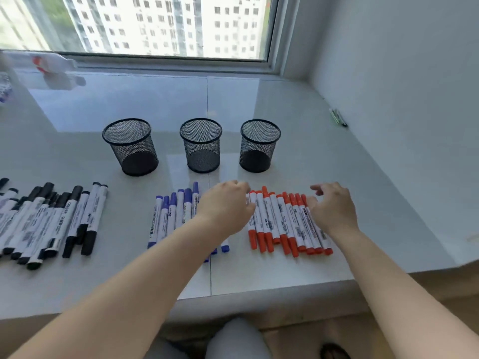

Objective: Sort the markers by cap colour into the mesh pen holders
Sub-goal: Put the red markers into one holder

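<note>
Both hands, left hand [228, 203] and right hand [333, 211], spread, gripping nothing, bracketing red-capped white markers [282, 221]. Risk: squeezing row could roll markers into neighbouring blue-capped markers [176, 213].

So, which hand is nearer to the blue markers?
Left. The left hand lies over the right edge of the blue markers; the right hand is farther right, beyond the red markers.

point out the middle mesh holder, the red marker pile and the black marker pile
middle mesh holder [201, 151], head view, on its front mesh wall
red marker pile [282, 221], head view, on a white barrel mid-pile
black marker pile [51, 224], head view, on a white barrel near the pile's centre
</note>
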The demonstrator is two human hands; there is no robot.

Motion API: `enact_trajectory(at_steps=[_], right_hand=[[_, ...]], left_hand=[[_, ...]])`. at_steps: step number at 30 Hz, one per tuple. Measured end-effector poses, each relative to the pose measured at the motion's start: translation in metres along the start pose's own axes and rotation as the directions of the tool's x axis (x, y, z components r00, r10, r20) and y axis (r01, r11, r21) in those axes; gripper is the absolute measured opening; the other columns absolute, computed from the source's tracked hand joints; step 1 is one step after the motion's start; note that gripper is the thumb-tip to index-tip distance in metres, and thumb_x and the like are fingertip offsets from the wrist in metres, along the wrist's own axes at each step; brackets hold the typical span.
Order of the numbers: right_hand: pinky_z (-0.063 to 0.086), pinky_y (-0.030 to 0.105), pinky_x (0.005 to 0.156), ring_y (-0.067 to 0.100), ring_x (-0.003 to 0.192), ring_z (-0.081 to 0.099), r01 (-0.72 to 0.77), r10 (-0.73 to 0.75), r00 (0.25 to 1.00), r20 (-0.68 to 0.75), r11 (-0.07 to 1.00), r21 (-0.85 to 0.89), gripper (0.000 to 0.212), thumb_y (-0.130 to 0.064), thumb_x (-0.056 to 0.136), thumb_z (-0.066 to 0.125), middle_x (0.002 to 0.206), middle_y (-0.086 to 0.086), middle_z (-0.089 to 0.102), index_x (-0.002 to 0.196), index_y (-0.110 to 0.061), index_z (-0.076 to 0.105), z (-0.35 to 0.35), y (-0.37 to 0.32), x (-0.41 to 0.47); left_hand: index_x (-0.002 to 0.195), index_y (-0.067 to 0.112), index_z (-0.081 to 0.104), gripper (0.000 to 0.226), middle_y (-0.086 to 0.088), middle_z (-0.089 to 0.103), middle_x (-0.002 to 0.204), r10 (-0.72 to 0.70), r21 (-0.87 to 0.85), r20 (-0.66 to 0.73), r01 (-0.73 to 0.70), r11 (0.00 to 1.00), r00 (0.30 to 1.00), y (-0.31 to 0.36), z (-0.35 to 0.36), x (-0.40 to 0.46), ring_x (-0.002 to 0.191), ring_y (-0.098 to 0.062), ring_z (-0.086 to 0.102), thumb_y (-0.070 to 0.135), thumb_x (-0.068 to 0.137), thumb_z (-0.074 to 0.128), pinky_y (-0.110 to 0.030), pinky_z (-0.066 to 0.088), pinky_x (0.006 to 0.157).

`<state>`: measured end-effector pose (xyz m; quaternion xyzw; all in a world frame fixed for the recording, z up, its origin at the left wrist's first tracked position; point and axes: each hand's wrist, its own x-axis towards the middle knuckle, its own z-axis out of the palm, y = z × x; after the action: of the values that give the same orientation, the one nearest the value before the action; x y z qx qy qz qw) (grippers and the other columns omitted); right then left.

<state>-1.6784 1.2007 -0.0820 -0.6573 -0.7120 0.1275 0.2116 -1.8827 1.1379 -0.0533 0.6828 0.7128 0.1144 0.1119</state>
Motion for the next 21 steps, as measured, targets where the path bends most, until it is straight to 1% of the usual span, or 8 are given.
enact_trajectory(at_steps=[3,6,8,11,15,18,21], right_hand=[[0.039,0.032,0.09,0.026,0.112,0.045,-0.063,0.063,0.998,0.016,0.998,0.007,0.031,-0.021,0.086,0.052,0.115,0.011,0.056,0.115,-0.011,0.059,0.001,0.01,-0.013],[0.038,0.033,0.093,0.025,0.117,0.042,-0.116,0.116,0.992,0.04,0.993,0.002,0.039,-0.031,0.089,0.05,0.122,0.011,0.051,0.122,-0.012,0.054,0.008,0.015,-0.021],[0.038,0.033,0.094,0.025,0.118,0.042,-0.134,0.133,0.988,0.075,0.991,0.002,0.045,-0.038,0.089,0.049,0.125,0.009,0.047,0.126,-0.013,0.05,0.012,0.014,-0.024],[0.039,0.034,0.093,0.025,0.117,0.043,-0.139,0.141,0.983,0.118,0.99,-0.03,0.05,-0.042,0.089,0.047,0.127,0.009,0.043,0.129,-0.013,0.045,0.016,0.012,-0.024],[0.039,0.036,0.092,0.026,0.116,0.045,-0.143,0.146,0.981,0.125,0.989,-0.032,0.053,-0.047,0.088,0.046,0.125,0.009,0.043,0.129,-0.013,0.045,0.019,0.01,-0.023],[0.04,0.036,0.09,0.028,0.113,0.046,-0.128,0.138,0.982,0.128,0.988,-0.081,0.054,-0.048,0.088,0.044,0.124,0.01,0.043,0.127,-0.01,0.044,0.021,0.008,-0.022],[0.04,0.035,0.085,0.028,0.11,0.047,-0.12,0.134,0.986,0.099,0.983,-0.138,0.051,-0.045,0.09,0.041,0.122,0.011,0.044,0.125,-0.008,0.043,0.025,0.005,-0.022]], left_hand=[[0.125,0.016,0.047,0.04,-0.006,0.056,0.12,-0.071,0.07,0.078,0.066,0.995,0.994,0.01,0.009,0.003,0.108,-0.026,0.053,0.037,0.092,0.043,-0.037,0.045,0.082],[0.12,0.012,0.047,0.038,-0.01,0.056,0.119,-0.131,0.105,0.107,0.12,0.987,0.986,0.019,0.018,0.007,0.107,-0.029,0.054,0.037,0.092,0.043,-0.035,0.044,0.078],[0.117,0.012,0.046,0.037,-0.01,0.056,0.118,-0.178,0.082,0.118,0.169,0.982,0.977,0.023,0.023,0.009,0.106,-0.03,0.054,0.039,0.091,0.045,-0.033,0.04,0.073],[0.117,0.012,0.042,0.039,-0.011,0.056,0.118,-0.23,0.064,0.118,0.224,0.972,0.966,0.025,0.028,0.013,0.106,-0.032,0.055,0.038,0.089,0.047,-0.035,0.04,0.072],[0.121,0.008,0.039,0.046,-0.013,0.055,0.119,-0.263,0.028,0.132,0.261,0.965,0.956,0.026,0.033,0.016,0.108,-0.033,0.054,0.037,0.087,0.047,-0.038,0.043,0.081],[0.123,0.006,0.038,0.052,-0.014,0.053,0.121,-0.292,0.006,0.151,0.294,0.956,0.945,0.027,0.035,0.018,0.109,-0.032,0.052,0.041,0.086,0.048,-0.039,0.043,0.085],[0.124,0.006,0.037,0.056,-0.015,0.052,0.12,-0.305,-0.022,0.153,0.312,0.95,0.94,0.027,0.039,0.021,0.109,-0.032,0.052,0.043,0.085,0.05,-0.038,0.042,0.086]])
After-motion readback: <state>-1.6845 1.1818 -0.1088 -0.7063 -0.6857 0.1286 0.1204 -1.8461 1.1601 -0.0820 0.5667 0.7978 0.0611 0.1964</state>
